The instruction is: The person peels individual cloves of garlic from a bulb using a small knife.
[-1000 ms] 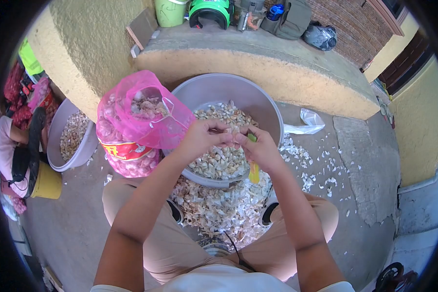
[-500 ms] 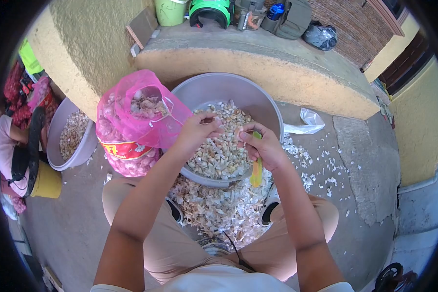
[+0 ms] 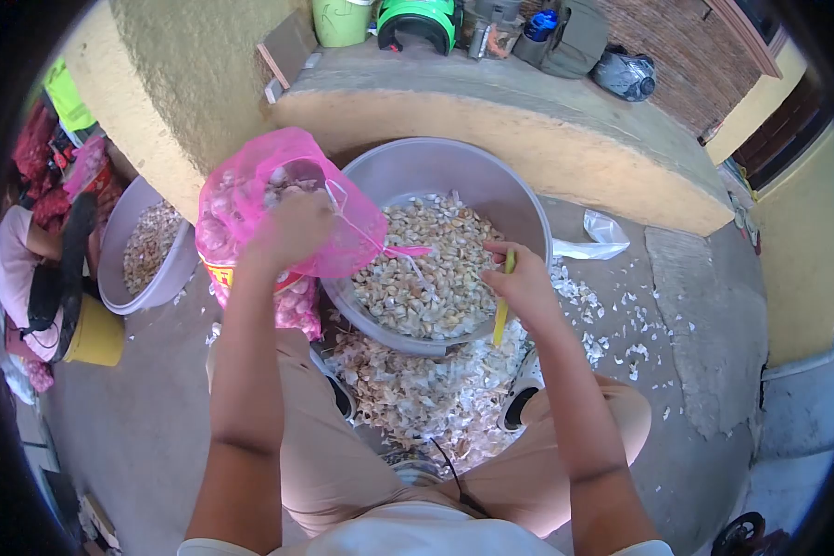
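Note:
My left hand is at the mouth of the pink mesh bag of garlic bulbs. Motion blurs it and its fingers are hidden, so what it holds does not show. Over the right side of the large grey-purple tub, my right hand is closed around a slim yellow-green tool, whose lower end points down. Its thumb and forefinger extend toward the tub. Many garlic cloves lie inside the tub. A pile of papery garlic skins covers the floor between my feet, below the tub.
At left, another person sits by a second tub of cloves and a yellow bucket. A concrete ledge behind the tub holds a green helmet and bags. A clear plastic bag lies right of the tub.
My left hand has moved from above the tub, left to the mesh bag's mouth. My right hand keeps the yellow-green tool, now farther from the left hand. The view has shifted slightly.

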The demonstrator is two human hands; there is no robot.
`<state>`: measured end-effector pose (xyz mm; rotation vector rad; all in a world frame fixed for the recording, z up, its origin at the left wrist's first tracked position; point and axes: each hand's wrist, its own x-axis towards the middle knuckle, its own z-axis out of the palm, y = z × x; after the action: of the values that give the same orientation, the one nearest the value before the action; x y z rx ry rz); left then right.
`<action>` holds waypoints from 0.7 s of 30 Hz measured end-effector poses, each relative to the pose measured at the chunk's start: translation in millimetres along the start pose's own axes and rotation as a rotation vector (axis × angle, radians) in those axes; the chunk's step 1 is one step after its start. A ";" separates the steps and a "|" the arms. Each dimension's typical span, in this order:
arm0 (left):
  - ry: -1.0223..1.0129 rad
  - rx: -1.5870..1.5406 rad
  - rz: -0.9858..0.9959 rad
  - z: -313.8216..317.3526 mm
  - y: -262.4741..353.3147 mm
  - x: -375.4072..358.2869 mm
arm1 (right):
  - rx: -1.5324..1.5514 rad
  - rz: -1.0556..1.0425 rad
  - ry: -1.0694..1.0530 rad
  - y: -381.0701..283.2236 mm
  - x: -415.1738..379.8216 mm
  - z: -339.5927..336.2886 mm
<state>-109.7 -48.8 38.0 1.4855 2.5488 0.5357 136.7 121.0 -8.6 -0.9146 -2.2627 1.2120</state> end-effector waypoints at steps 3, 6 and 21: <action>0.138 0.054 -0.157 -17.6 -61.7 4.7 | 0.144 0.195 -0.102 -10.0 -5.1 -11.2; 0.167 0.104 -0.181 -19.4 -91.2 21.8 | 0.403 0.216 -0.176 -33.3 -16.4 -19.1; 0.063 0.114 -0.272 57.4 -155.5 119.4 | -0.151 -0.002 -0.023 -71.8 -27.3 -49.0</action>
<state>-278.8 -2.2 -66.7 1.1401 2.8107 0.4105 160.9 100.3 76.8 -0.9568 -2.3992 1.0672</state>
